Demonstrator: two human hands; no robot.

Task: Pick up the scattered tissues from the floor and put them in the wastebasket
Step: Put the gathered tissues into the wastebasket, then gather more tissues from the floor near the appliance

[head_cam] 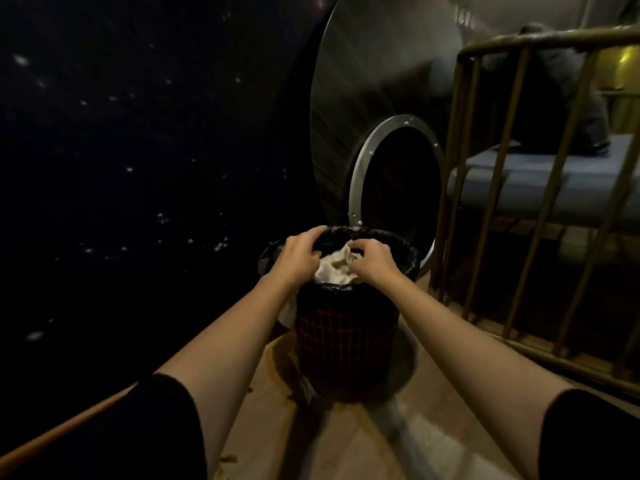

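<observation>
A dark mesh wastebasket point(343, 341) with a black bag liner stands on the wooden floor in the middle of the view. A crumpled wad of white tissues point(334, 268) fills its mouth. My left hand point(300, 254) rests over the left rim, fingers curled at the liner and the tissues' edge. My right hand point(372, 259) presses on the right side of the tissues with its fingers bent into them. Whether either hand grips the tissues is unclear. A pale scrap point(287, 311) shows beside the basket under my left forearm.
A round metal-rimmed opening point(360, 174) in a large grey curved body lies just behind the basket. A brass-coloured railing point(491, 202) fences off a blue mattress point(540, 178) at the right. A dark speckled surface point(121, 168) fills the left.
</observation>
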